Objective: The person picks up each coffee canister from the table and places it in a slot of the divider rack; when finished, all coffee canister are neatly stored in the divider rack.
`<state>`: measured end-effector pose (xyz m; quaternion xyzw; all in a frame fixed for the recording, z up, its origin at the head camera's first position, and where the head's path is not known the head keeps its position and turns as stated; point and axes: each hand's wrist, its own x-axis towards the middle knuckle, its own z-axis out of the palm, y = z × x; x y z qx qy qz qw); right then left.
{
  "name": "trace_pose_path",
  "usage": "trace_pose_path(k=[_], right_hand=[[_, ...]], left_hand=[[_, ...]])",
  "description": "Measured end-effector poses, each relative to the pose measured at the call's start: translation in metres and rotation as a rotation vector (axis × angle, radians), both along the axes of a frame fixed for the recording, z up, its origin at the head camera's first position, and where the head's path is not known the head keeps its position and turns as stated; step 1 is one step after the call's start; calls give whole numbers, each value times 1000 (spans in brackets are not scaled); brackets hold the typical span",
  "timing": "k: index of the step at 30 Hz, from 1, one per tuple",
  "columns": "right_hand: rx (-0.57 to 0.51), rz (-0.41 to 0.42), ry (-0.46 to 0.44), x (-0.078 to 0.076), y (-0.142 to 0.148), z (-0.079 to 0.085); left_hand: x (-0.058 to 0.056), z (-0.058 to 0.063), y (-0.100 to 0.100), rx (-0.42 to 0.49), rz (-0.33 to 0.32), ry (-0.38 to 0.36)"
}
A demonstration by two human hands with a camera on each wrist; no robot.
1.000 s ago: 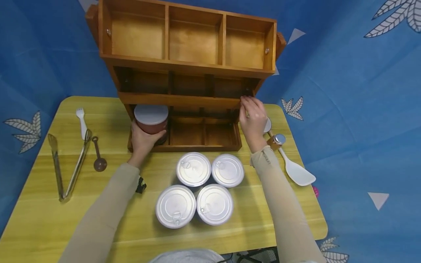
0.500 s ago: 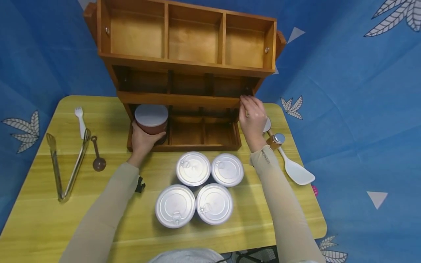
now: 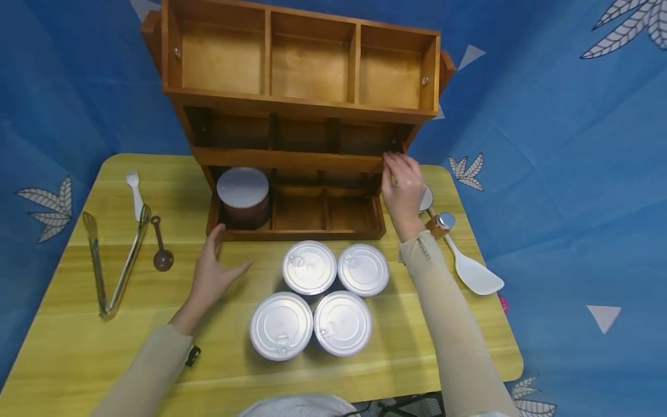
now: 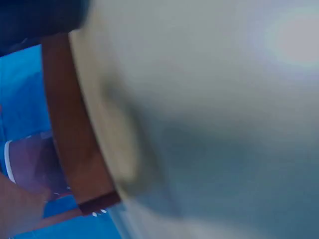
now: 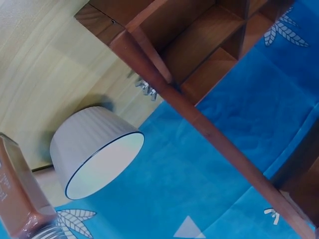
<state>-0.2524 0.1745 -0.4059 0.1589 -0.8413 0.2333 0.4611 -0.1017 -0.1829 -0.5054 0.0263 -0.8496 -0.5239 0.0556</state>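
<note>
A wooden three-tier rack (image 3: 302, 103) stands at the back of the table. In its bottom left compartment sits a tub (image 3: 244, 197) with a pale lid and dark reddish-brown sides. My left hand (image 3: 211, 275) is just in front of that compartment, fingers and thumb spread, holding nothing. At the right end of the middle tier, my right hand (image 3: 403, 188) grips the front board with its fingertips. Several ring-pull cans (image 3: 310, 267) with silvery tops stand grouped before the rack. The left wrist view is blurred, with part of the rack (image 4: 79, 129) at its left.
Tongs (image 3: 112, 272), a white fork (image 3: 135, 194) and a brown scoop (image 3: 162, 259) lie at left. To the right are a jar (image 3: 440, 225) with a silver lid, a white spatula (image 3: 476, 274) and a ribbed white cup (image 5: 89, 144) with a blue rim.
My left hand has let go of the tub and drawn back toward me, fingers spreading. The tub stays in the bottom left compartment. My right hand keeps its place on the rack.
</note>
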Motion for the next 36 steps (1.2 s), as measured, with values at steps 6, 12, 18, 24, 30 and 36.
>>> trace_pose_path(k=[6,12,18,24,30,36], right_hand=[[-1,-15,0,0,5,2],[9,-20,-9,1,4,-2],[19,-20,-22,2,4,-3],[20,-16,3,2,5,-2],[32,-17,19,2,4,0],[33,-13,5,3,2,3]], left_hand=[[13,-14,5,91,-408,-62],[-8,-17,19,199,-755,-171],[-28,-18,33,111,-849,-173],[-40,-13,50,87,-904,-194],[-46,-14,61,220,-985,-208],[-47,-16,61,256,-995,-203]])
